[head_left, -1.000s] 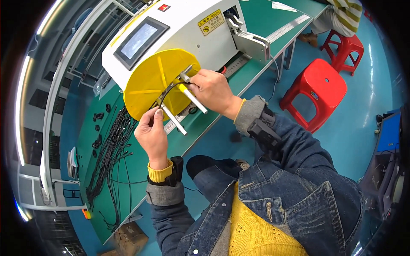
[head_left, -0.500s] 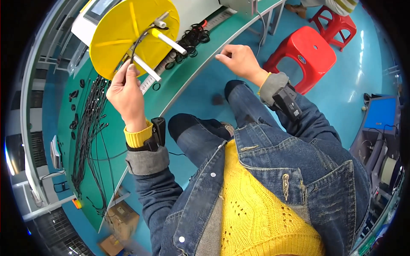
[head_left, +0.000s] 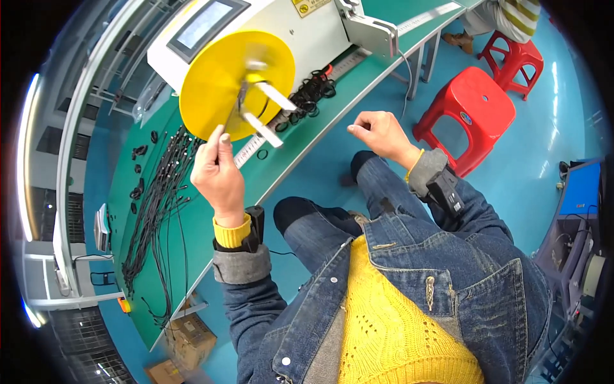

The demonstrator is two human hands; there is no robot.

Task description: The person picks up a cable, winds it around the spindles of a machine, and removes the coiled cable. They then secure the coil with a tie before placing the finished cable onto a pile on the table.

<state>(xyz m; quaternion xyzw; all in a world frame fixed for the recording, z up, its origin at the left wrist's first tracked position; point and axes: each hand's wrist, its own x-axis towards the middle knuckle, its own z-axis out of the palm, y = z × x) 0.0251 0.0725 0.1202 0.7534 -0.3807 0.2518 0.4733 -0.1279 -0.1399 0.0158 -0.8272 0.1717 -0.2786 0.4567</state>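
A yellow winding disc on the front of a white machine looks blurred, as if turning. Two white posts stick out of it, with a black cable running around them. At the disc's lower edge, my left hand has thumb and forefinger closed around the cable's trailing part, which is thin and blurred there. My right hand hovers over my knees, off the table's edge, fingers curled and thumb against the forefinger. Nothing shows in it.
On the green table lies a long bundle of black cables, with small coils beside it. Several black coiled cables sit along a ruler strip below the machine. Red stools stand at right, near a seated person's leg.
The disc has turned, its ribs now blurred and its posts in a new position. The whole view has shifted, so machine and hands appear lower and further right. My left hand stays by the disc.
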